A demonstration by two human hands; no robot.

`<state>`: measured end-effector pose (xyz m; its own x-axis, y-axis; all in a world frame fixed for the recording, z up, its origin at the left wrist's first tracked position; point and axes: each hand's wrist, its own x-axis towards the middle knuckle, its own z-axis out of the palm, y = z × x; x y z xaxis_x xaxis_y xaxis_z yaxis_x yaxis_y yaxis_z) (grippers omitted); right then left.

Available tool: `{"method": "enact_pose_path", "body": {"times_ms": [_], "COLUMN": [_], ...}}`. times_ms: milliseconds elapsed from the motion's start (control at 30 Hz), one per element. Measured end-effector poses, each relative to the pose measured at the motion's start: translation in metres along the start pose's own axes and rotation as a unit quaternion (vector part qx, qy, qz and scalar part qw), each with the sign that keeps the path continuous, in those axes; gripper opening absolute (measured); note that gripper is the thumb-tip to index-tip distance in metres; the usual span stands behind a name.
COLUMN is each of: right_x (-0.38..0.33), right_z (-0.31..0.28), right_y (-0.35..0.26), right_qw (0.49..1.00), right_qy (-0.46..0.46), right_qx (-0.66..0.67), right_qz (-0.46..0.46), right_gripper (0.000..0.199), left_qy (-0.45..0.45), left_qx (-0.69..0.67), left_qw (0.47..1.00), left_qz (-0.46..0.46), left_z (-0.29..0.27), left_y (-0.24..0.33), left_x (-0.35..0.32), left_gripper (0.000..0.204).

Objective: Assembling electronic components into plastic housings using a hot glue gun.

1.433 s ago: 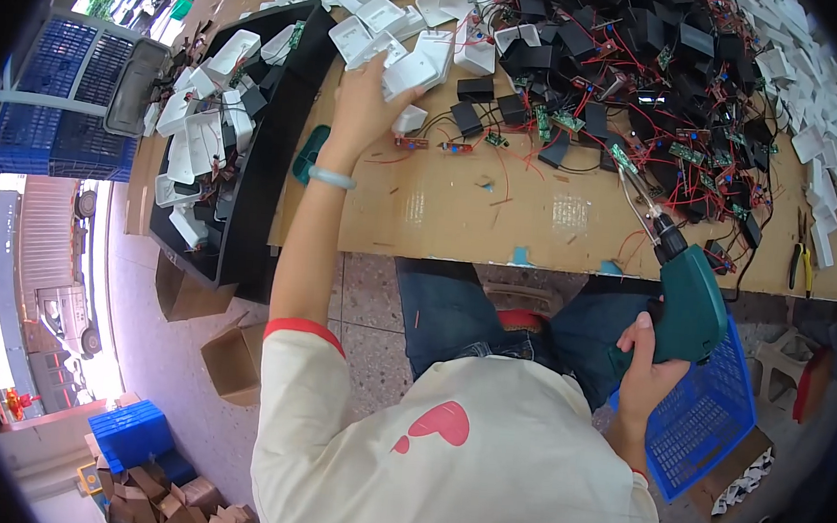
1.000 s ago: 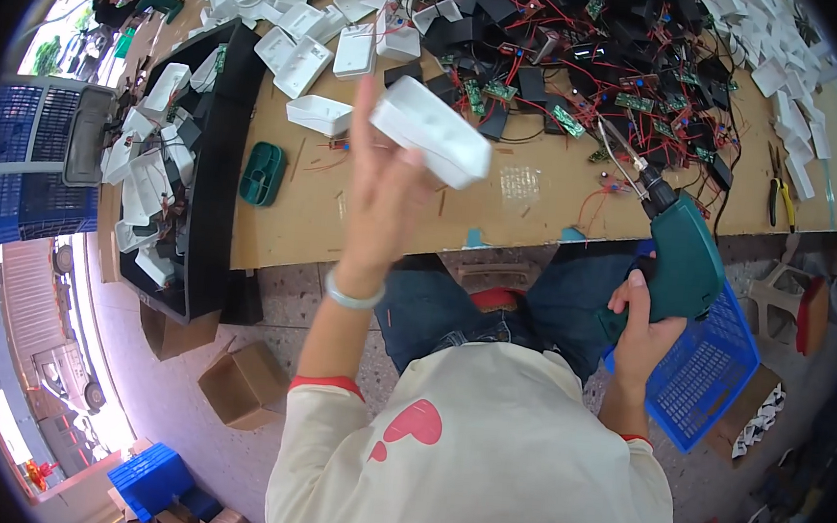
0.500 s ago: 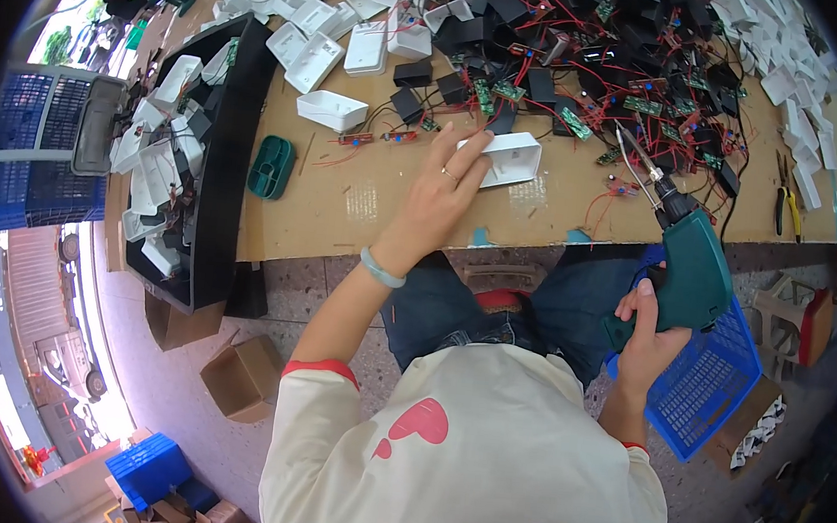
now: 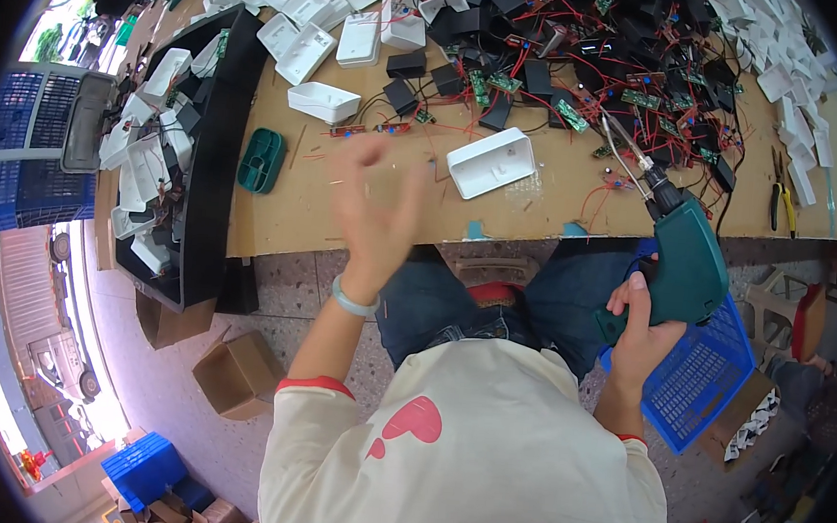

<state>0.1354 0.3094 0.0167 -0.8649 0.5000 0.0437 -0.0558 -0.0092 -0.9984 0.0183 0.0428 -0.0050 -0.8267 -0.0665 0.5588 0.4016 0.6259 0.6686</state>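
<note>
White shell (image 4: pixel 492 162): probably light, stiff; best held by long sides. Left hand (image 4: pixel 375 217) spread; right hand (image 4: pixel 645 330) grips green soldering gun (image 4: pixel 692 263).

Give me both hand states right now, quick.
Left hand: open, motion-blurred, nothing visible in it, left of the white tray-like case.
Right hand: closed, holding the green soldering gun.

White case (image 4: pixel 491 163) — released, left grip (image 4: pixel 375 209) — withdrawn
</note>
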Motion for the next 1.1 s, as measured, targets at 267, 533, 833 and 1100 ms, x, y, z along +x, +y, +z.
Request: {"method": "enact_pose_path", "body": {"times_ms": [267,533,833,1100], "right_x": [-0.015,-0.020,-0.027,-0.031], "right_z": [-0.002,-0.012,-0.028,-0.035], "right_y": [-0.002,0.000,0.007,0.024], "right_qw": [0.999,0.998,0.995,0.988], "right_qy": [-0.038,-0.057,-0.075,-0.120], "right_qx": [-0.010,-0.016,-0.045,-0.091], "right_qz": [0.021,0.028,0.042,0.020], "right_gripper": [0.027,0.028,0.027,0.027], "left_qy": [0.007,0.141,0.181,-0.142], "left_qx": [0.133,-0.347,-0.311,0.000], "left_qw": [0.991,0.907,0.926,0.989], "left_qz": [0.028,-0.192,-0.115,0.033], "left_z": [0.015,-0.012,-0.014,0.028], "left_y": [-0.043,-0.015,0.009,0.049], "left_x": [0.023,0.060,0.050,-0.009], "left_gripper": [0.019,0.022,0.024,0.018]}}
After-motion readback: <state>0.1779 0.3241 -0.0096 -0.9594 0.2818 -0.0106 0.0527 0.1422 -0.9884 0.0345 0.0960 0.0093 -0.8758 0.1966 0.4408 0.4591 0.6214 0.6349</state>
